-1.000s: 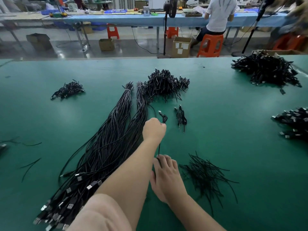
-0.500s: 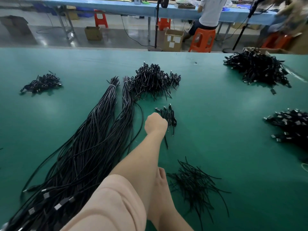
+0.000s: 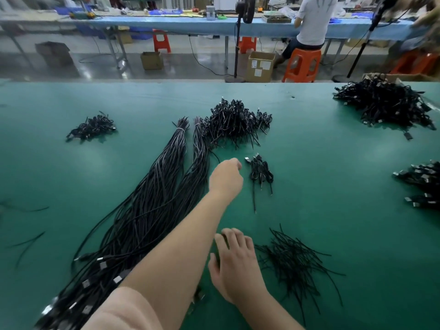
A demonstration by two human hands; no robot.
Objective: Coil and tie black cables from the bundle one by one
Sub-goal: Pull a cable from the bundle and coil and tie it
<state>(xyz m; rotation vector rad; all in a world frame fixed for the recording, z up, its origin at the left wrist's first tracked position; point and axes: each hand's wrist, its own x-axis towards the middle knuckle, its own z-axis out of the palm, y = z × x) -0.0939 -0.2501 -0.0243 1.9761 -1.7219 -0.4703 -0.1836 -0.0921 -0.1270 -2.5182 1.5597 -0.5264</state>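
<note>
Head view gives me the left hand (image 3: 226, 178) from behind, knuckles curled, so I can't tell whether anything sits in those fingers; it hovers between the long cable bundle (image 3: 142, 210) and a small coiled cable (image 3: 260, 171) just beside it. Bundle's near end runs under my left arm and off the frame's bottom. Right hand (image 3: 234, 265) lies relaxed, fingers spread on the green table (image 3: 333, 186), beside the loose ties (image 3: 295, 263), holding nothing.

green table (image 3: 333, 210) | 12 o'clock: long blue workbench (image 3: 190, 23), standing fan (image 3: 245, 10) before it | 1 o'clock: seated person in white shirt (image 3: 314, 20) on orange stool (image 3: 302, 65), cardboard box (image 3: 260, 66) just beside | 11 o'clock: smaller box (image 3: 151, 60), red stool (image 3: 162, 41)
</note>
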